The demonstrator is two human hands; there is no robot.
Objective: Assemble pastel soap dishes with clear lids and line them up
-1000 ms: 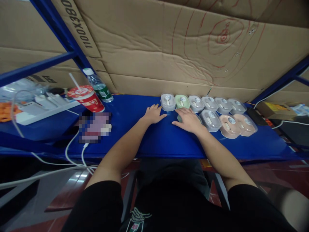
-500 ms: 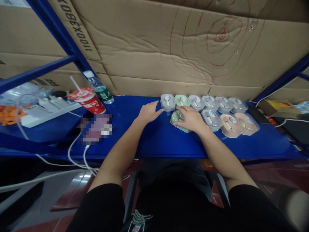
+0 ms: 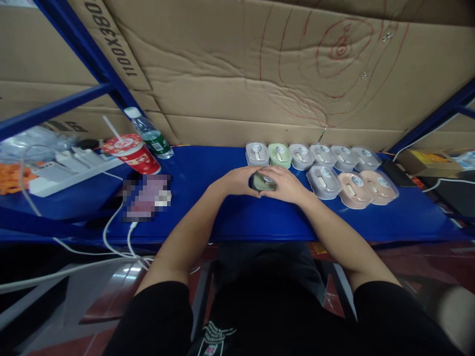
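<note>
A dark green lidded container [image 3: 264, 182] is between my hands near the middle of the blue table. My left hand [image 3: 240, 181] wraps its left side, and my right hand [image 3: 285, 184] covers its right side and top edge. Behind them, a back row holds a grey container [image 3: 257, 154], a light green container [image 3: 280, 155] and several more grey ones. To the right of my right hand stand another grey container [image 3: 324, 181] and two pinkish containers [image 3: 355, 190]. Their lids carry round stickers.
On the left are a red cup [image 3: 131, 154] with a straw, a water bottle [image 3: 149, 132], a white power strip [image 3: 74, 173], cables and a pixelated object [image 3: 146, 198]. Cardboard [image 3: 208, 74] rises behind the blue table [image 3: 237, 222]. An open box [image 3: 430, 164] sits far right.
My left hand has moved right and closed around the dark green container's left side. My right hand has shifted slightly left with the container, which now sits between both hands.
</note>
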